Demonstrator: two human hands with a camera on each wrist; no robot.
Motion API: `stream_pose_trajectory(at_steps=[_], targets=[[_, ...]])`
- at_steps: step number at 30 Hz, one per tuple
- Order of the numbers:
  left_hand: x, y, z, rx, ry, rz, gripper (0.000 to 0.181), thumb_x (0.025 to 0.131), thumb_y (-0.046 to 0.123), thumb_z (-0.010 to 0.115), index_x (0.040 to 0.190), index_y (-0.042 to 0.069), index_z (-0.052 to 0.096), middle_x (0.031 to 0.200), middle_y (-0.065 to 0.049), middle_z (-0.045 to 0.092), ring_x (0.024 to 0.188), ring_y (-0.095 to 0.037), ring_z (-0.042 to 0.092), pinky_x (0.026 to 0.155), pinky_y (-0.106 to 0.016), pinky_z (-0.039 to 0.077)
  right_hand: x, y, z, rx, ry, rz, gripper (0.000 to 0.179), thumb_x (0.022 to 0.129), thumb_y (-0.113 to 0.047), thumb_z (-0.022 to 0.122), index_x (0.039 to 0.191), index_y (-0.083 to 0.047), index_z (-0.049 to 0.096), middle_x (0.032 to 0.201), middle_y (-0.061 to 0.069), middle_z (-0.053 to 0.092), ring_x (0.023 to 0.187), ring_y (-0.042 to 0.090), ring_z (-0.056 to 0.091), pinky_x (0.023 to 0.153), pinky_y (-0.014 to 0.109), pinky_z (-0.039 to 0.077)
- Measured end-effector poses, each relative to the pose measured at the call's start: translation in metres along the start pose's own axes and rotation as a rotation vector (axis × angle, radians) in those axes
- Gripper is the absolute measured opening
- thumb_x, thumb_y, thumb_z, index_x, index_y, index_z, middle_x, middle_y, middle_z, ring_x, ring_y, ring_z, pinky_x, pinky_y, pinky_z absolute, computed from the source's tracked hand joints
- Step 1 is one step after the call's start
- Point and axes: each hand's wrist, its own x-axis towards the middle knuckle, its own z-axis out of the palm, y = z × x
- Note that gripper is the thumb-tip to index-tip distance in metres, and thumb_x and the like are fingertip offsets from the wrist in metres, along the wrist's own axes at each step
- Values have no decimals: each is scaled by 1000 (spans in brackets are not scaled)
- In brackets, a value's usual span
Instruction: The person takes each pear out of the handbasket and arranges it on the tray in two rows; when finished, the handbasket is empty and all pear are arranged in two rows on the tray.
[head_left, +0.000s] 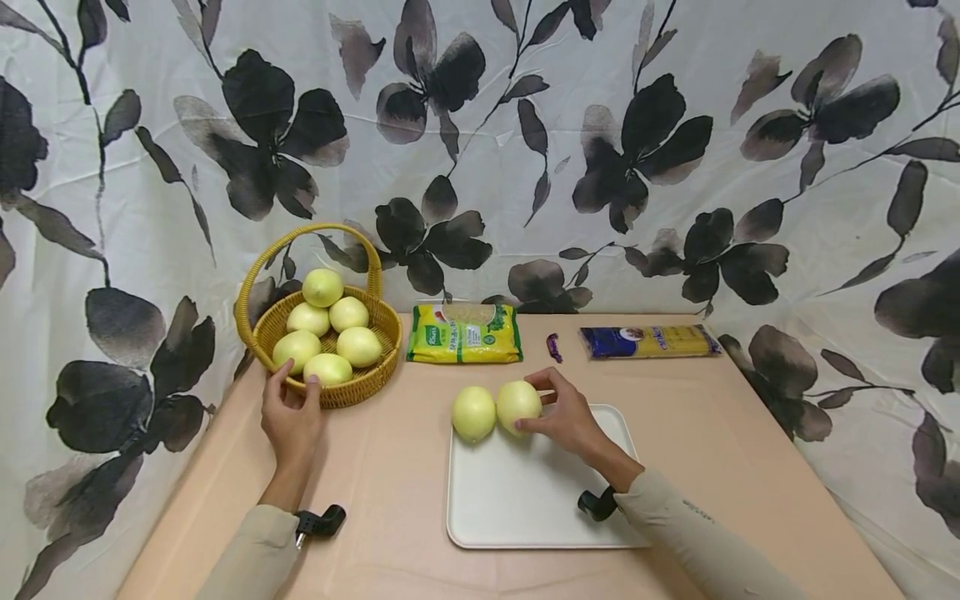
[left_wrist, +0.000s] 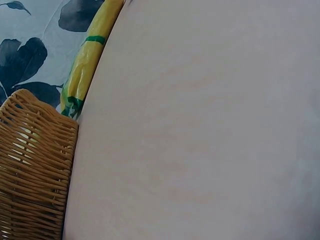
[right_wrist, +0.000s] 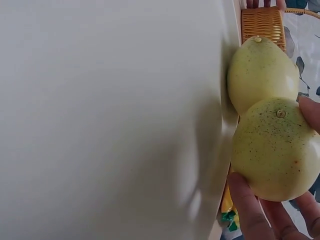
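Note:
My right hand [head_left: 566, 417] grips a round, pale yellow-green fruit [head_left: 519, 407], fingers and thumb on its sides. In the right wrist view this fruit [right_wrist: 275, 155] has fine dark speckles and a small stem scar. A second such fruit [head_left: 473, 414] touches it on the left, at the far edge of a white tray [head_left: 540, 508]. My left hand [head_left: 291, 425] holds the near rim of a wicker basket [head_left: 375, 382] with thumb and fingers. Several similar fruits [head_left: 358, 347] sit in the basket. The left wrist view shows the basket's woven side [left_wrist: 35, 170], but not the hand.
Behind the tray lie a yellow-green packet [head_left: 465, 335], a small purple wrapped sweet [head_left: 554, 347] and a blue and yellow pasta pack [head_left: 651, 342]. The basket has a tall arched handle [head_left: 307, 229]. A floral curtain [head_left: 525, 167] hangs at the table's back edge.

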Motion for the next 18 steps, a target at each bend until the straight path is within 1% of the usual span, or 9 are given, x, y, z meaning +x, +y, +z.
stream_pose_trajectory(at_steps=[6, 13, 18], targets=[[-1, -1, 0, -3, -8, -4, 52, 105, 25, 66, 154, 17, 54, 168, -7, 42, 154, -30, 43, 121, -52, 47, -1, 5, 3, -22, 2, 18, 71, 73, -18, 99, 132, -19, 61, 134, 6, 68, 116, 27, 67, 93, 43, 60], [-2, 1, 0, 1, -13, -2, 52, 105, 26, 66, 155, 16, 54, 168, -6, 42, 154, -29, 43, 120, -53, 47, -1, 9, 4, -36, -1, 60, 70, 75, -20, 99, 134, -19, 60, 135, 6, 67, 115, 26, 66, 96, 45, 60], [-1, 1, 0, 8, -9, -7, 52, 105, 26, 66, 155, 17, 54, 168, -7, 41, 154, -28, 42, 121, -53, 46, -1, 10, 3, -47, -2, 47, 73, 76, -22, 99, 138, -19, 61, 138, 9, 67, 117, 27, 67, 94, 45, 62]])
